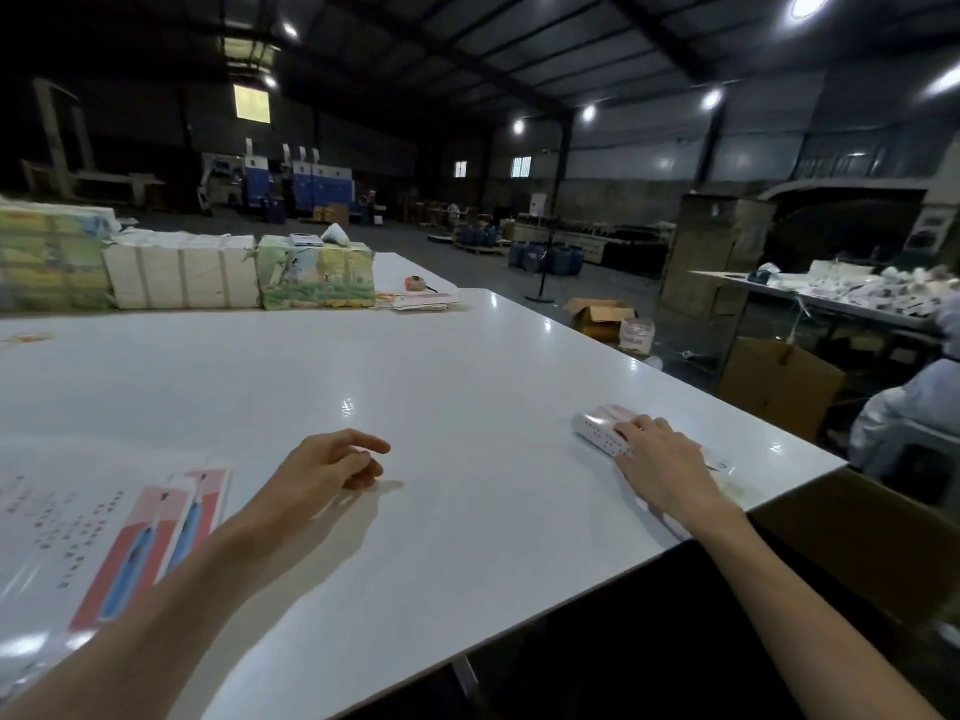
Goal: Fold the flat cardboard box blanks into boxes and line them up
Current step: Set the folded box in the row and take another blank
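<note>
White table (415, 366): flat blanks (145, 537), folded box (597, 426), wrapped bundles (182, 278) (far edge)

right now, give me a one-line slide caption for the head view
Right hand rests on a folded box near the edge of the white table; left hand hovers empty beside the flat blanks.

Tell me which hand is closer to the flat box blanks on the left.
Left. The left hand hovers over the table just right of the flat blanks, holding nothing; the right hand rests on a folded box by the table's right edge, well away.
</note>
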The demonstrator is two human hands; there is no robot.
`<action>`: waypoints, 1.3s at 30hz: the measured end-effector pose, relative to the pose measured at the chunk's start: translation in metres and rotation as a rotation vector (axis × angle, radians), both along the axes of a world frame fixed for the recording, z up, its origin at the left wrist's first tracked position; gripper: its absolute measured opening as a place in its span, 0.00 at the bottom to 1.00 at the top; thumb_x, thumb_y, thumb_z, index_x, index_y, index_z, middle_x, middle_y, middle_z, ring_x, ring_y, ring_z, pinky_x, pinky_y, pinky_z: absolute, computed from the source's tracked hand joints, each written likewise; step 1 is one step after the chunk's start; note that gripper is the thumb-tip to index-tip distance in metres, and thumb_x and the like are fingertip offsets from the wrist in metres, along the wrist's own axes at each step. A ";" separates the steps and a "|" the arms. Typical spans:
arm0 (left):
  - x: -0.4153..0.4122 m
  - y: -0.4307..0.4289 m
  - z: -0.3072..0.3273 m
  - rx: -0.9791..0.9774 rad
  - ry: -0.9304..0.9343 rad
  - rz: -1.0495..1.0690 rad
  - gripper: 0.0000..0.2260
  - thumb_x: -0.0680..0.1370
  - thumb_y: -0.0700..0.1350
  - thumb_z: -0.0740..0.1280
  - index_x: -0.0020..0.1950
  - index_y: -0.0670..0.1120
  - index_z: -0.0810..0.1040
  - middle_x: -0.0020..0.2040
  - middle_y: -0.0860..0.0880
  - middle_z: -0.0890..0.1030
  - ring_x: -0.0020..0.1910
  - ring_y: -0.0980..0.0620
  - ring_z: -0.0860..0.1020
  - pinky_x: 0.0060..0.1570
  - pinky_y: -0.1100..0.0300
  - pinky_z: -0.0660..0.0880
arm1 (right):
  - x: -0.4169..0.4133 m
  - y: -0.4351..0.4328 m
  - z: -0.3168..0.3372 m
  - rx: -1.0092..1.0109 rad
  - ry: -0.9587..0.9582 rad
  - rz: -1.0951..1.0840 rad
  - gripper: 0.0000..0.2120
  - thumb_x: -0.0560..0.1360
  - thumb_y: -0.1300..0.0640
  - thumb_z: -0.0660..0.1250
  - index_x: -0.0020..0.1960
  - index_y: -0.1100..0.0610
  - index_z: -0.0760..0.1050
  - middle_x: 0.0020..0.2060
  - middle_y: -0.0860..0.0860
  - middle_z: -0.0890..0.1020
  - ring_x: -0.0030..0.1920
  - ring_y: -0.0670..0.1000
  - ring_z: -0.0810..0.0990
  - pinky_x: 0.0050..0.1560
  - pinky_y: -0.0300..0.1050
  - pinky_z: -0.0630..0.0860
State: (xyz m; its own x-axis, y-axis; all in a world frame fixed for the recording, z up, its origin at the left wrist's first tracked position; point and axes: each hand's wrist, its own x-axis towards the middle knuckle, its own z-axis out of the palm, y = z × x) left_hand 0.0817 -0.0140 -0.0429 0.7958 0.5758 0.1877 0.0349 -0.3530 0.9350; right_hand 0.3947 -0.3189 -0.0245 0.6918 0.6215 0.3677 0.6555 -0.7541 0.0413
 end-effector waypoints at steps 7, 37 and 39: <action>0.000 -0.005 0.002 0.047 0.026 0.012 0.14 0.84 0.35 0.63 0.55 0.49 0.87 0.45 0.45 0.88 0.45 0.50 0.84 0.54 0.56 0.78 | -0.019 0.023 0.012 0.118 0.004 0.136 0.21 0.82 0.52 0.68 0.74 0.52 0.72 0.72 0.50 0.74 0.70 0.53 0.73 0.69 0.52 0.73; -0.104 -0.023 0.117 0.610 1.426 0.597 0.34 0.69 0.67 0.78 0.63 0.44 0.78 0.55 0.48 0.83 0.53 0.47 0.81 0.52 0.53 0.79 | -0.146 0.253 -0.013 0.484 0.532 0.647 0.10 0.81 0.58 0.60 0.55 0.50 0.79 0.39 0.46 0.82 0.42 0.51 0.85 0.50 0.50 0.80; -0.106 -0.026 0.110 0.588 1.507 0.589 0.36 0.68 0.69 0.78 0.65 0.46 0.77 0.57 0.48 0.83 0.54 0.48 0.81 0.44 0.54 0.74 | -0.146 0.252 -0.012 0.489 0.555 0.650 0.10 0.81 0.58 0.60 0.55 0.50 0.79 0.39 0.46 0.82 0.43 0.51 0.86 0.50 0.51 0.80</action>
State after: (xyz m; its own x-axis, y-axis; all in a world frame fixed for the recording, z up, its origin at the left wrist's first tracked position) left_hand -0.0240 -0.0395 0.0674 0.1780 0.9652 -0.1917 0.9323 -0.2277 -0.2810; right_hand 0.2484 -0.0669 -0.0366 0.4212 0.8081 0.4118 0.7807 -0.0920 -0.6181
